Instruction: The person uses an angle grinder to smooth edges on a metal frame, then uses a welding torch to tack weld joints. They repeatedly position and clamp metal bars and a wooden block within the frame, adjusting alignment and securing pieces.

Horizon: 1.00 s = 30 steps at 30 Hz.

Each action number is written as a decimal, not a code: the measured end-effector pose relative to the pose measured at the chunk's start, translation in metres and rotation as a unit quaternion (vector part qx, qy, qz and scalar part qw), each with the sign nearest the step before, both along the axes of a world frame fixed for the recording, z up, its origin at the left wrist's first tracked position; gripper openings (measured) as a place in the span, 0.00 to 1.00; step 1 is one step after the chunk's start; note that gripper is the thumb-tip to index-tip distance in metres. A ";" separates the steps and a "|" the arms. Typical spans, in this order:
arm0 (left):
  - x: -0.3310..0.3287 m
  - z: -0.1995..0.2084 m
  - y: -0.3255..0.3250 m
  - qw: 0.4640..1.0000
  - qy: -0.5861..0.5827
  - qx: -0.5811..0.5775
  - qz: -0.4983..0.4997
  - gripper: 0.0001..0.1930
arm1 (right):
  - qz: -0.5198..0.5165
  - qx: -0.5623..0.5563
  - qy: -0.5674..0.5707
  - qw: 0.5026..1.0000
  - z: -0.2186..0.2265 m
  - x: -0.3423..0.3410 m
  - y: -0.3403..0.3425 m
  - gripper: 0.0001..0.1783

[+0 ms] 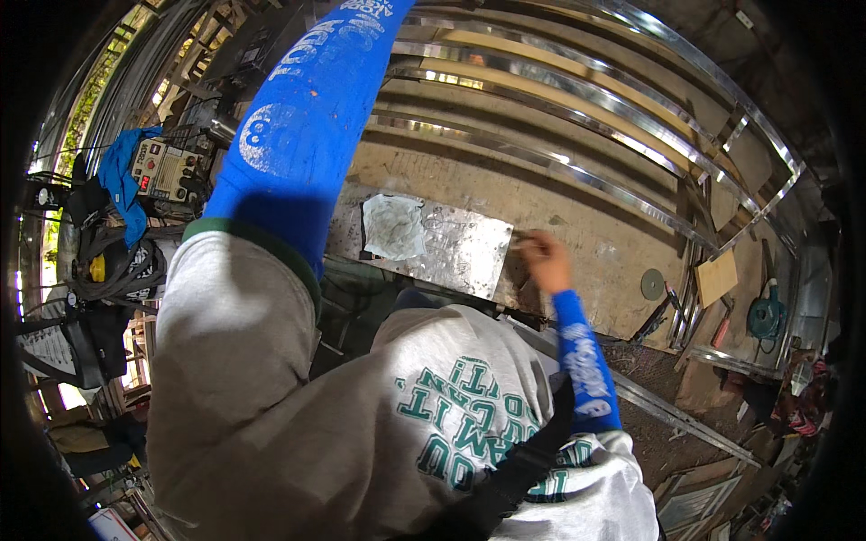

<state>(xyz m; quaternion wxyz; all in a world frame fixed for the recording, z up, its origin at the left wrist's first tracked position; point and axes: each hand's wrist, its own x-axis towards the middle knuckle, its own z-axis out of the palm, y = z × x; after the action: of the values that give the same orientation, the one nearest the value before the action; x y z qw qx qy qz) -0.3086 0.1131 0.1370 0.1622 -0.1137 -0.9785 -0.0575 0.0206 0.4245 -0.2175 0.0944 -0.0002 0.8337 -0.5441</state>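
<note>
My left arm, in a blue sleeve, stretches up past the top edge of the head view, so its hand is out of sight. My right hand is low over the workbench, just off the right end of a shiny metal plate. Its fingers are curled together around something small and dark that I cannot make out. On the plate's left part lies a crumpled greyish-white cloth or sheet.
A frame of shiny metal bars spans the bench's far side. To the right lie a round disc, a square wooden piece and a teal power tool. A welding machine and blue cloth are at left.
</note>
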 end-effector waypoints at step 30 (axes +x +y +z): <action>-0.027 -0.027 0.013 0.989 0.144 -0.012 -0.039 0.27 | -0.566 0.172 0.205 0.780 0.094 0.101 0.313 0.13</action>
<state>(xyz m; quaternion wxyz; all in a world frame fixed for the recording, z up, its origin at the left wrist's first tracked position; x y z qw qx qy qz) -0.3352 0.1259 0.1100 0.2973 -0.1611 -0.9404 -0.0353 0.1220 0.7376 -0.1238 -0.4051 0.3764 0.7633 -0.3339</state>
